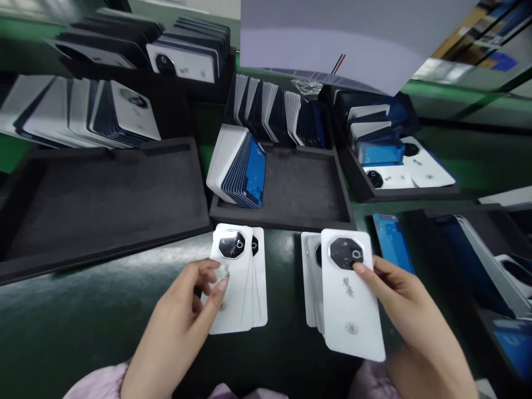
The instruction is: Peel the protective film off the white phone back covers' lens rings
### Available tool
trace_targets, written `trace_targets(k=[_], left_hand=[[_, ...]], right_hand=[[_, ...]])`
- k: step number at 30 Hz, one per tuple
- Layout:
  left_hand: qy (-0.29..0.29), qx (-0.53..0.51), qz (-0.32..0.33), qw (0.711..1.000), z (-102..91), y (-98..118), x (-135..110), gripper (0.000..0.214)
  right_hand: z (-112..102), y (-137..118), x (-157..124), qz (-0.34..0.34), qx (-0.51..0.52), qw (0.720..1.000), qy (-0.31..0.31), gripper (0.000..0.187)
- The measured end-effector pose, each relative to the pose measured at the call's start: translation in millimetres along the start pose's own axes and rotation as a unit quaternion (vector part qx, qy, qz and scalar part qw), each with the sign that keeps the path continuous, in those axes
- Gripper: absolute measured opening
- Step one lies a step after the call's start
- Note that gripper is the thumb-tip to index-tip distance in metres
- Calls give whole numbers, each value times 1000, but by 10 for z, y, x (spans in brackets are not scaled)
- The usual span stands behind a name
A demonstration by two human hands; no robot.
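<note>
My right hand grips a white phone-back card, its thumb on the edge of the printed black camera patch. That card is raised over a small fanned stack of similar white cards. My left hand hovers at a second stack of white phone-back cards, thumb and forefinger apart near the top card's left side. Whether its fingertips touch the card I cannot tell. A blue card lies on the dark green table behind my right hand.
A black tray stands at left, with cards along its back. The middle black tray holds a fanned stack of white and blue cards. More card-filled trays are at right. A large white sheet overhangs the back.
</note>
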State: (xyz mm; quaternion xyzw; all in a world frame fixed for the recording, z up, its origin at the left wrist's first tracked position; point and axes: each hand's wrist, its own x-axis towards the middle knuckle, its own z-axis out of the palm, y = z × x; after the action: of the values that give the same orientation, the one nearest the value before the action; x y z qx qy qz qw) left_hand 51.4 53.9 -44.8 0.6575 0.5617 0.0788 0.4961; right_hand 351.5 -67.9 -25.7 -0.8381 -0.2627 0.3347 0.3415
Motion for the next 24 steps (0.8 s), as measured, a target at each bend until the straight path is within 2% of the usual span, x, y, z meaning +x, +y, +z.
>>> trace_targets(k=[3, 5, 7, 9, 11, 13, 16, 18, 21, 23, 24], left_hand=[[61, 171, -14, 983, 1, -22, 93, 50], [72, 230, -4, 970, 36, -17, 110, 40], [65, 243, 0, 968, 58, -7, 116, 29], [48, 230, -7, 972, 42, -3, 131, 27], [25, 201, -11, 979, -16, -14, 158, 28], [-5, 153, -6, 988, -97, -37, 178, 31], [-61, 52, 13, 997, -195, -62, 154, 37], [-94, -4, 22, 995, -207, -50, 102, 42], [-155, -86, 29, 984, -142, 10, 8, 47], [-195, -165, 27, 967, -76, 55, -43, 42], [-197, -199, 24, 960, -46, 73, -62, 40]], right_hand=[[-40, 94, 115, 19, -77, 996, 29, 43], [12, 126, 159, 25, -117, 990, 76, 42], [82, 118, 166, 22, -137, 981, 132, 42], [180, 62, 127, 0, -136, 972, 191, 44], [336, -34, 38, -41, -112, 969, 216, 47], [550, -140, -88, -92, -67, 980, 162, 42], [865, -255, -271, -151, 4, 988, -28, 27], [994, -283, -353, -164, 43, 979, -111, 28], [1047, -274, -423, -162, 103, 969, -155, 31], [1039, -261, -456, -156, 135, 965, -160, 26], [1033, -257, -472, -154, 144, 964, -164, 23]])
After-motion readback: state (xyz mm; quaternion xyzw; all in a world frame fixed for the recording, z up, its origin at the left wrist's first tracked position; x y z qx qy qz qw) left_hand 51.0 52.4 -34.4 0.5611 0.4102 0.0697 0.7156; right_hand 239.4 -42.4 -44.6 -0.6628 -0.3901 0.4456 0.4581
